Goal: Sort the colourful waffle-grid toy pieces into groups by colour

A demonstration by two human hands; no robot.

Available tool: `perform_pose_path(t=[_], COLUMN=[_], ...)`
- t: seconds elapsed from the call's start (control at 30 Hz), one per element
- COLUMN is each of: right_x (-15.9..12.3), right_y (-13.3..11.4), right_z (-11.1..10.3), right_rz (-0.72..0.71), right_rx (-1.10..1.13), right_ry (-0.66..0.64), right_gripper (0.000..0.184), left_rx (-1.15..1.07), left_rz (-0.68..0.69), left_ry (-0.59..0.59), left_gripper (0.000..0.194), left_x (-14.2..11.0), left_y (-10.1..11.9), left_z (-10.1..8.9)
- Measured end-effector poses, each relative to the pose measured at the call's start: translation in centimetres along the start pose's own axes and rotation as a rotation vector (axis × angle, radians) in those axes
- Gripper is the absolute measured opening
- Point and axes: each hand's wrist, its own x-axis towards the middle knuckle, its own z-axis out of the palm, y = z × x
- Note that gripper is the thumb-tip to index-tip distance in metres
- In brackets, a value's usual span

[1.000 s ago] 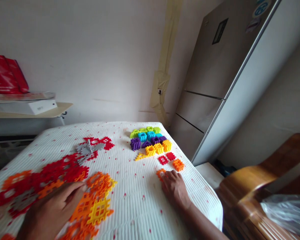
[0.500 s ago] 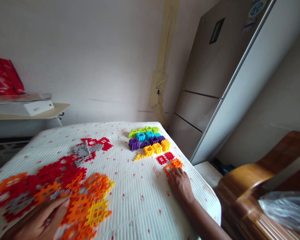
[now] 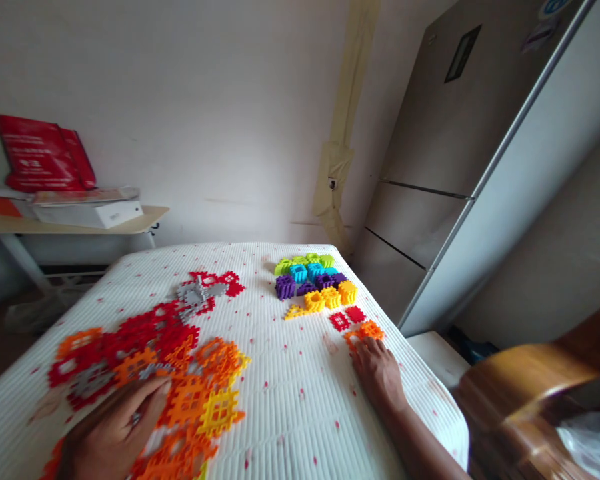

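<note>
My right hand [image 3: 379, 368] has its fingertips down on an orange interlocking tile [image 3: 351, 339], partly hidden under them. Beside that tile lies another orange piece [image 3: 371, 330]; two red tiles [image 3: 347, 319] lie just beyond. Low on the left, my left hand [image 3: 113, 427] is closed, thumb and forefinger together, over the loose heap; whatever is between its fingers is hidden. Around it are orange tiles [image 3: 186, 400], a yellow square tile [image 3: 219, 412], red tiles [image 3: 147, 331] and grey ones [image 3: 93, 381].
Sorted stacks stand at the far right of the white quilted table cover [image 3: 280, 393]: yellow [image 3: 331, 298], purple [image 3: 285, 287], blue [image 3: 299, 273] and lime green [image 3: 305, 261]. A fridge [image 3: 420, 187] and wooden chair [image 3: 530, 380] are at right. A side table [image 3: 153, 217] holds a red bag [image 3: 43, 155].
The view has swung left, so everything appears shifted right. My right hand stays at the orange tile, and my left hand stays over the heap. No tile has visibly changed place.
</note>
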Motion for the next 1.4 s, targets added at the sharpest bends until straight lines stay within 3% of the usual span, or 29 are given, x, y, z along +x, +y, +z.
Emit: perform_pose_path(t=[0.17, 0.27, 0.43, 0.6, 0.8, 1.03, 1.13, 1.3, 1.4], right_x=[0.1, 0.7, 2.9, 4.3, 4.0, 4.0, 4.1, 4.3, 4.5], right_y=[-0.2, -1.7, -6.9, -12.0, -13.2, -12.9, -12.9, -12.9, -12.9], right_z=[-0.2, -0.9, -1.5, -0.3, 0.8, 1.4, 1.6, 1.5, 1.5], right_rz=[-0.111, -0.237, -0.407, -0.559, -0.591, -0.555, -0.537, -0.509, -0.472], right_rx=[0.072, 0.179, 0.333, 0.338, 0.303, 0.329, 0.368, 0.468, 0.546], right_ry=[0.14, 0.166, 0.064, -0.108, -0.148, -0.145, -0.135, -0.135, -0.137], right_gripper=[0.021, 0.021, 0.019, 0.015, 0.017, 0.015, 0.014, 0.013, 0.016], left_rx=[0.034, 0.058, 0.107, 0.235, 0.306, 0.286, -0.001, -0.85, -1.054], left_rz=[0.049, 0.028, 0.073, 0.156, 0.164, 0.118, -0.033, -0.565, -0.686], left_ry=[-0.005, -0.089, -0.378, -0.579, -0.576, -0.506, -0.43, -0.387, -0.361], left_gripper=[0.014, 0.021, 0.025, 0.025, 0.026, 0.021, 0.016, 0.034, 0.033], left_x=[0.4, 1.2, 4.6, 7.1, 7.1, 7.4, 7.5, 6.1, 4.7], left_y=[1.0, 1.6, 3.9, 5.9, 6.5, 6.1, 6.5, 8.7, 10.0], left_z=[-0.6, -0.8, -1.2, 0.4, 2.5, 2.8, 1.8, 0.7, 1.4])
